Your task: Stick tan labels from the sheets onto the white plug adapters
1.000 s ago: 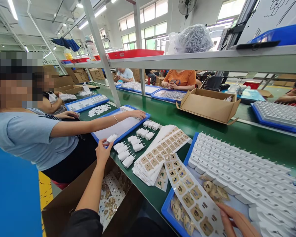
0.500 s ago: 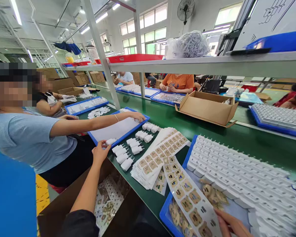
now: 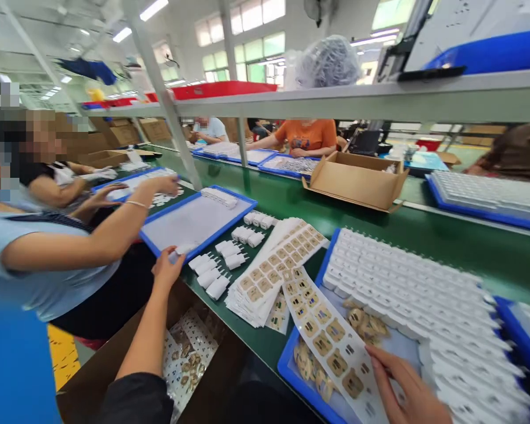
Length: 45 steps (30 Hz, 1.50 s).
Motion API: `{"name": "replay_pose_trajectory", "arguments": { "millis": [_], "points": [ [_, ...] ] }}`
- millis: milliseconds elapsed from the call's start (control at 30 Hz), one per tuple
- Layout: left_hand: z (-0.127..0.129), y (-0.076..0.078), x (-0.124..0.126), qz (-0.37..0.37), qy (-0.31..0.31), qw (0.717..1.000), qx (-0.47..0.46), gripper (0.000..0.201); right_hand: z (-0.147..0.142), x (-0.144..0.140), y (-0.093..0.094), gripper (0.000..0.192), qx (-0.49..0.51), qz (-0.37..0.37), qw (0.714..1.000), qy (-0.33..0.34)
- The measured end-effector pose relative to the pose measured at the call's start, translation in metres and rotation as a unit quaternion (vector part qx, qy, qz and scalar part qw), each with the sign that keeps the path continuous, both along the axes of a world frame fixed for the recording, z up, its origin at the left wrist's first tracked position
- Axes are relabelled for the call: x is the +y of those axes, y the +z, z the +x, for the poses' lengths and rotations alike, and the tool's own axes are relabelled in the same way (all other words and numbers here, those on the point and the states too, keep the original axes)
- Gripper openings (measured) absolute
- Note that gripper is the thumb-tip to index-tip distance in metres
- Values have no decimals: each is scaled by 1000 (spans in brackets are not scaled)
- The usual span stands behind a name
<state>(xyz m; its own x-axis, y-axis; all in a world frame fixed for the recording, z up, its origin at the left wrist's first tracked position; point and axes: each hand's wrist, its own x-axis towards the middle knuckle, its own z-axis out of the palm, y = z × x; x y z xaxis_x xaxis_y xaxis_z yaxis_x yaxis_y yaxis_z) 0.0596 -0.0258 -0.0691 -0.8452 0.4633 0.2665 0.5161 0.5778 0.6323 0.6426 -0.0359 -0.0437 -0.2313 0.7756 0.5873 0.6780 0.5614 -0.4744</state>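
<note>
My left hand (image 3: 166, 270) reaches to the near corner of a blue-rimmed tray (image 3: 221, 238), fingers closed around a white plug charger (image 3: 186, 249), partly hidden and blurred. Between the thumb and fingers of my right hand (image 3: 404, 380) is the edge of a sticker sheet (image 3: 320, 327) with tan, bear-shaped labels, some spots bare. This sheet slants over a second blue tray (image 3: 287, 368). Behind it lies a fanned stack of sticker sheets (image 3: 265, 277). White chargers (image 3: 209, 274) stand in small groups left of the stack.
Tight rows of white chargers (image 3: 406, 282) fill much of the right tray, beside loose tan pieces (image 3: 366, 323). A carton (image 3: 353, 182) stands across the green bench. Below is a box of scraps (image 3: 189, 347). A co-worker's arm (image 3: 119, 229) is at left; a shelf (image 3: 335, 106) crosses above.
The co-worker's hand has left the blue tray and moved leftward, leaving a row of chargers at its far side. My left hand stays at the tray corner; my right still pinches the sheet.
</note>
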Motion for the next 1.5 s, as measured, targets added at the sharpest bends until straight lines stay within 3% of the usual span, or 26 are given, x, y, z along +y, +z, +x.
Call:
{"name": "replay_pose_trajectory", "arguments": {
  "millis": [133,200,267,333,400,467,567,733,800,867,933,1067,1300,1500],
  "points": [
    [36,9,-5,29,31,997,59,59,-12,-14,13,21,6,-10,1000,-13],
    [66,15,-3,55,3,995,81,57,-14,-16,17,21,20,-11,999,-36],
    [106,24,1,89,-79,990,80,46,-13,-18,19,22,35,-14,997,-69],
    [154,36,6,98,-214,971,43,37,-12,-19,19,24,39,-28,994,-94],
    [205,48,12,83,-399,913,13,36,-11,-19,16,28,23,-49,993,-105],
    [252,60,17,59,-552,832,2,34,-11,-19,11,35,-13,-74,992,-97],
    [306,71,23,22,-709,704,19,35,-13,-19,5,39,-56,-114,990,-60],
    [363,87,42,-113,-822,547,113,63,-15,-28,14,33,3,-139,990,-4],
    [377,95,53,-195,-847,478,128,51,-15,-32,21,33,35,-132,991,14],
    [386,101,64,-274,-855,426,106,33,-15,-35,28,32,49,-95,994,13],
    [390,105,74,-317,-854,409,47,25,-14,-37,31,29,38,-36,999,0],
    [383,104,88,-301,-861,403,-77,28,-14,-38,29,23,-26,31,999,1],
    [375,99,96,-304,-849,399,-164,37,-24,-37,22,11,-69,54,996,-18],
    [376,97,98,-314,-841,399,-187,40,-26,-37,29,12,-62,35,997,-9]
  ]
}}
